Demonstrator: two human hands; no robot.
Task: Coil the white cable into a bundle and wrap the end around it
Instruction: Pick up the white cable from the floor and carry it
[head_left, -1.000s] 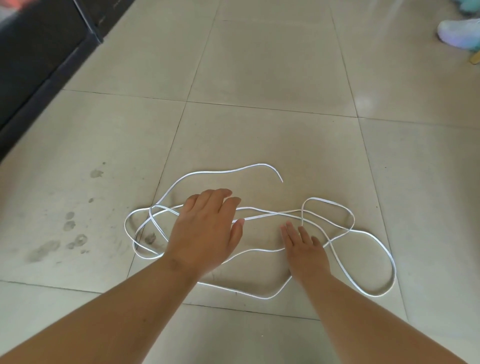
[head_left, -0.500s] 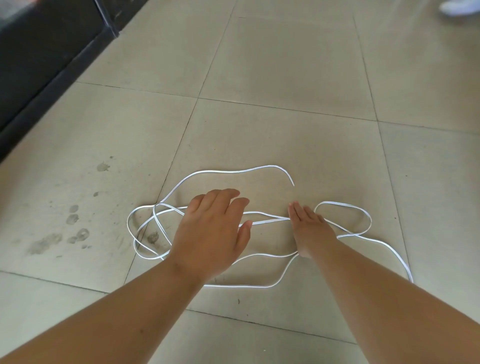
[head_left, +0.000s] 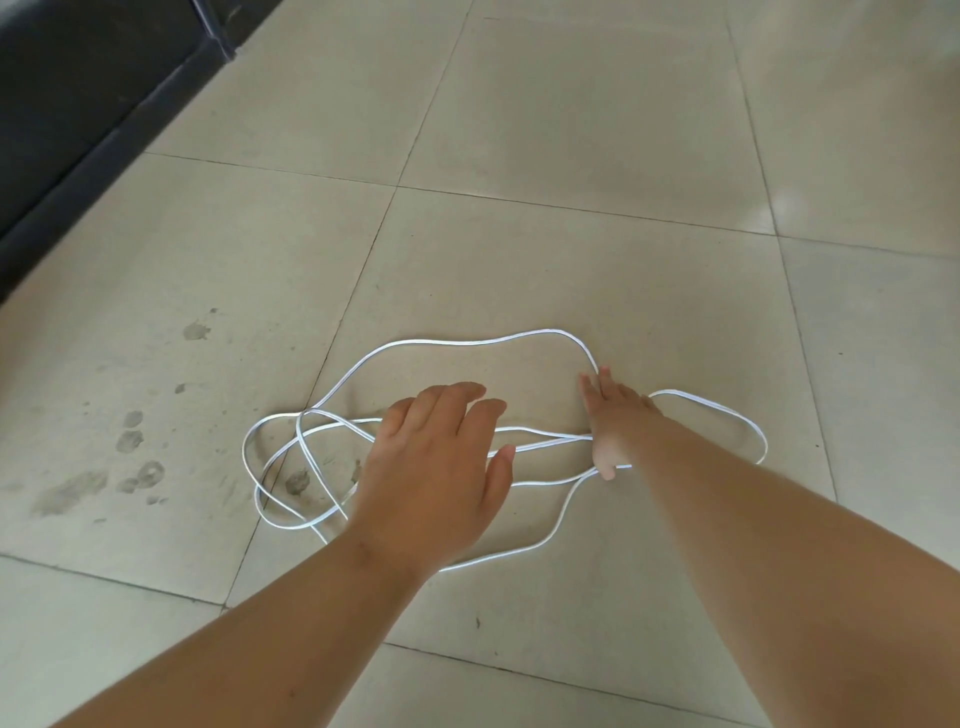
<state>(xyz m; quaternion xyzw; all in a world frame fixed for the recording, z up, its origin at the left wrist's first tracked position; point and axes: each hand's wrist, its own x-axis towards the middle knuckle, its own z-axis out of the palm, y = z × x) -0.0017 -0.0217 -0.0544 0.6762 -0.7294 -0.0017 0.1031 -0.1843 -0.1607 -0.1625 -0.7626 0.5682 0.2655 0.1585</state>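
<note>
Loose white cable (head_left: 447, 343) on the floor (head_left: 571, 249).
My left hand (head_left: 434, 467) hovers, fingers spread; right hand (head_left: 618, 421) fingers straight at its end.

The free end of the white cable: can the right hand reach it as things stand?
Probably yes: the right hand has its straight fingers right beside the white cable's free end, and nothing lies between them.

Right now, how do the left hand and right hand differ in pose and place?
The left hand is spread wide; the right hand has its fingers close together. The left hand lies over the middle strands of the white cable, near the tangle; the right hand reaches further, fingertips at the cable's free end. Both are flat, palm down, fingers straight.
</note>
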